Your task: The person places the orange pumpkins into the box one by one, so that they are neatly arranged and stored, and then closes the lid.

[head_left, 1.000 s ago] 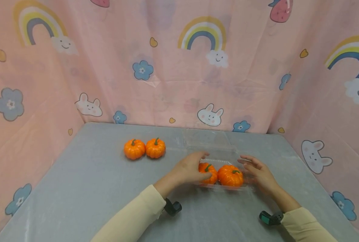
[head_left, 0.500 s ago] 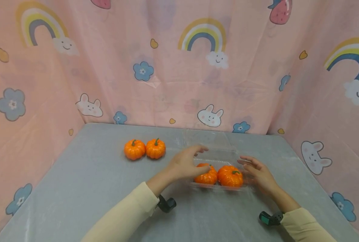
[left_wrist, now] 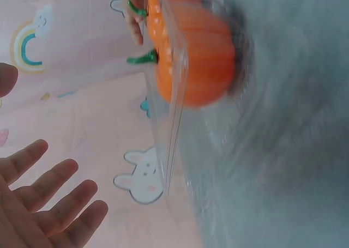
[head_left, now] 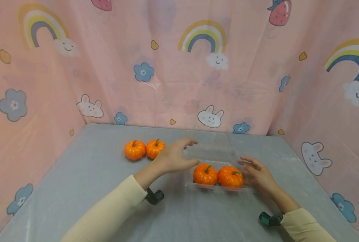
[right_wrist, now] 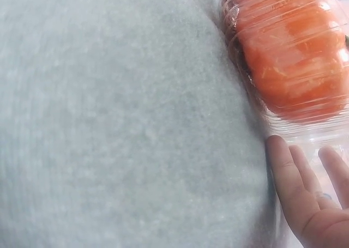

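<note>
The clear container (head_left: 217, 187) lies roughly parallel, lengthwise, to the table's (head_left: 85, 168) far edge, lid (head_left: 209, 143) toward it; left hand (head_left: 174, 157) and right hand (head_left: 262, 175) are released.

The head view has soft, even light and faint shadows on the flat grey counter (head_left: 76, 181). In the left wrist view the counter is blurry, and the near round orange pumpkin with a green stem (left_wrist: 207, 62) looks fuzzy. The right wrist view is pale, with shiny white streaks on the clear ridged plastic box (right_wrist: 311, 125).
</note>
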Demonstrator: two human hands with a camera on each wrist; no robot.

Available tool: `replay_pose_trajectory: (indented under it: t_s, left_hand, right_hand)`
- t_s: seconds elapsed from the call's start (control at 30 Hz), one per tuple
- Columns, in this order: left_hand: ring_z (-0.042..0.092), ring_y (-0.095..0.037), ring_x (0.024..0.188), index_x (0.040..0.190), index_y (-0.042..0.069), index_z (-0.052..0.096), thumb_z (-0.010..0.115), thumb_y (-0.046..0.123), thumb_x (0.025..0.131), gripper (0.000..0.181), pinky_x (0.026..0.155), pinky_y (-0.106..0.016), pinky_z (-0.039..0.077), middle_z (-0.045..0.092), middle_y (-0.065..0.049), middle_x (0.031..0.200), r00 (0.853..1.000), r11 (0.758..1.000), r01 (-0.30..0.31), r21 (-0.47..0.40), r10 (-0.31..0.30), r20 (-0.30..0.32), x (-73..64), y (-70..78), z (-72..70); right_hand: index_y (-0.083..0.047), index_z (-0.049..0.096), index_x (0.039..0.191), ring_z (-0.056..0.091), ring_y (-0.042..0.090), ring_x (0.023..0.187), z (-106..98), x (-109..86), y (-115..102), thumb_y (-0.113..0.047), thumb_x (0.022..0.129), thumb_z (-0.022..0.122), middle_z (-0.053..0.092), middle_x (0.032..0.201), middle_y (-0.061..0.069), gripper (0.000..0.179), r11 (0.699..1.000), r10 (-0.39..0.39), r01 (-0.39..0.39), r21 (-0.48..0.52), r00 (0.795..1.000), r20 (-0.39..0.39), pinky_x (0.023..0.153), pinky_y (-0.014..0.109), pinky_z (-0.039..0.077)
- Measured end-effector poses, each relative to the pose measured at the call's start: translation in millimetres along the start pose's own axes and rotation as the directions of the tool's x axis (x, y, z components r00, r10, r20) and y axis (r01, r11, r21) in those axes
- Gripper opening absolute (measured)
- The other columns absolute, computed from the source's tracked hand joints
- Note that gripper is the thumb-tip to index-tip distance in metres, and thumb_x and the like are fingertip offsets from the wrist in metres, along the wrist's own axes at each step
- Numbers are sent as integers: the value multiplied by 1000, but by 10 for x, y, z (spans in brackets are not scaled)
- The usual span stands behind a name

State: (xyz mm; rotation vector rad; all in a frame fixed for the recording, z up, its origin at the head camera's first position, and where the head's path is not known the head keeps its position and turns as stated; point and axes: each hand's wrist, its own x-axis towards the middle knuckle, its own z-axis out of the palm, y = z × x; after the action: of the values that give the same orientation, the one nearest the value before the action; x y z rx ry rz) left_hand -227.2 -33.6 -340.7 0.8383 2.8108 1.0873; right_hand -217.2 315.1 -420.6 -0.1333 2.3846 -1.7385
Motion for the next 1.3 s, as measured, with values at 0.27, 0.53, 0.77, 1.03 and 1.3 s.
replay_pose_trajectory:
  t_s: [0.27,0.53,0.77,1.03,1.3]
  left_hand:
    - [54,-25,123,137,23,50,67,47,83,61,97,-44,49,55,2,137,998,999,38,30,-37,-44,-57,-91,-206]
    - [54,-22,123,135,21,51,67,43,84,58,98,-44,49,56,1,136,993,993,79,82,-71,-97,-100,-198,-384]
    - [55,-25,121,134,18,52,65,43,84,57,98,-44,48,55,-1,135,986,989,58,134,-36,-165,-169,-335,-520]
    - [55,-22,121,133,22,52,63,43,83,56,93,-45,50,55,2,134,971,980,126,157,-89,-222,-274,-525,-673]
    - [55,-27,119,132,17,54,65,40,85,54,97,-48,48,58,-4,133,958,976,141,164,-92,-272,-373,-756,-773]
  right_hand:
    - [-2,29,146,63,25,112,-7,7,12,-37,102,43,31,151,29,58,1000,-3,2,-17,1000,-3,82,43,58]
    - [-2,29,146,64,21,109,-8,14,21,-37,102,44,32,150,30,59,1000,-1,1,-17,1000,-2,82,43,58]
    - [-2,28,147,62,28,114,-3,15,15,-37,102,44,31,150,30,59,1000,4,-4,-9,1000,-3,83,44,57]
    - [-2,28,147,62,27,114,-1,7,4,-37,102,44,31,151,29,59,1000,12,-12,-4,1000,0,84,42,57]
    - [-4,30,146,62,27,114,-3,5,5,-37,102,44,31,150,29,57,1000,10,-10,-6,1000,-4,84,41,57]
